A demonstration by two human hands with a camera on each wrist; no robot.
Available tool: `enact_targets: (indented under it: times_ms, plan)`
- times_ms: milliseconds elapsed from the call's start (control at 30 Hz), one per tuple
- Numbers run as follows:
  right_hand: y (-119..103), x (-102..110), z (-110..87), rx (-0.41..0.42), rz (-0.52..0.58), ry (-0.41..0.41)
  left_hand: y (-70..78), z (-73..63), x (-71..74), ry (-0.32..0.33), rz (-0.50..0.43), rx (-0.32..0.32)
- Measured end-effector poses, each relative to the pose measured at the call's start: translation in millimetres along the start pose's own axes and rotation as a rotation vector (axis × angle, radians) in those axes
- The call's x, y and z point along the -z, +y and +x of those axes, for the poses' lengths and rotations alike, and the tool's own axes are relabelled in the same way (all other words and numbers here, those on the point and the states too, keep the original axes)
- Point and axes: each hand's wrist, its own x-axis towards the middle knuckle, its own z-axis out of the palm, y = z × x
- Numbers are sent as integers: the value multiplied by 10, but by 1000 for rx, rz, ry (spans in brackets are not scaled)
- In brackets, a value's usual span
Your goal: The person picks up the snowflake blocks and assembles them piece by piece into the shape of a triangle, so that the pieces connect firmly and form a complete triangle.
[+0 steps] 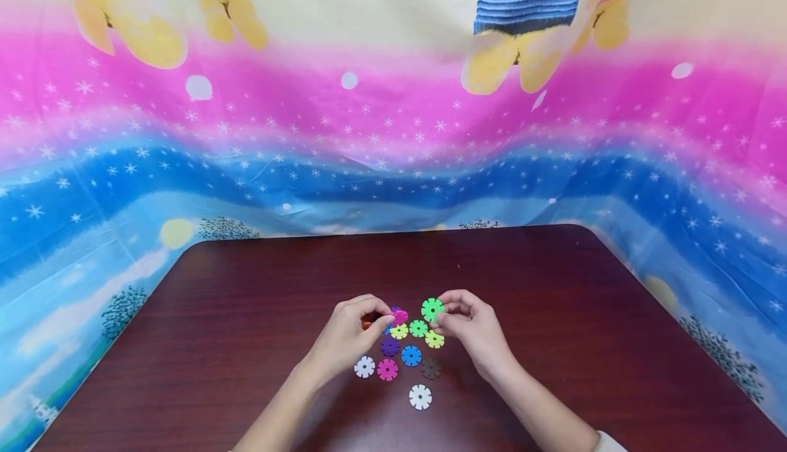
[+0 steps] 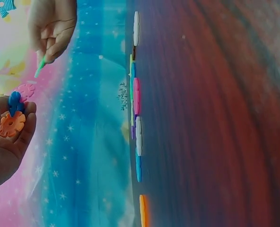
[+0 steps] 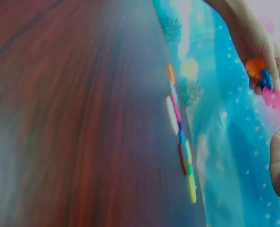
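Observation:
My left hand (image 1: 346, 332) holds a small joined chain of notched plastic discs. In the left wrist view the chain shows an orange disc (image 2: 12, 124), a blue disc (image 2: 15, 104) set crosswise in the middle, and a pink disc (image 2: 25, 91) at the far end. Thumb and fingers of my right hand (image 1: 478, 329) pinch a bright green notched disc (image 1: 432, 310) by its edge. Both hands are raised above the table, and a gap separates the green disc from the pink one. From the head, the left fingers hide most of the chain.
Loose discs lie on the dark wooden table (image 1: 246, 343) below the hands: white (image 1: 421, 397), brown (image 1: 431, 369), blue (image 1: 411, 356), pink (image 1: 387, 370), purple (image 1: 390, 347) and several others. An orange disc (image 2: 143, 210) lies apart. A printed cloth (image 1: 344, 124) hangs around the table.

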Motion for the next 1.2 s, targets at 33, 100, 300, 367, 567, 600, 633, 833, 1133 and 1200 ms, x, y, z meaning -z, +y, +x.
enact_targets:
  times_ms: [33, 100, 300, 367, 567, 600, 633, 833, 1133, 1200]
  plan:
    - [-14, -22, -5, -5, 15, -7, 3, 1, -1, 0, 4, -6]
    - [-40, -62, -17, -14, 35, -13, 13, 3, -1, -4, 11, -20]
    - [-88, -144, -51, -46, 38, 12, 43, 10, -20, -14, 49, -71]
    - [-97, -156, -57, -56, 42, 24, 53, 11, -27, -16, 57, -83]
    - [-109, -184, -64, -70, 64, 20, 57, 20, -50, -1, 91, -130]
    - [-108, -188, -64, -72, 66, 16, 55, 21, -54, 7, 97, -143]
    - [-108, -193, -66, -74, 67, 13, 54, 20, -57, 15, 102, -157]
    - [-84, -210, -66, -77, 80, 10, 36, 13, -77, 69, 147, -259]
    - [-115, -208, -64, -125, 145, -10, -33, 28, -116, 173, 174, -445]
    - [-132, -212, -64, -142, 160, -17, -31, 34, -119, 193, 177, -476]
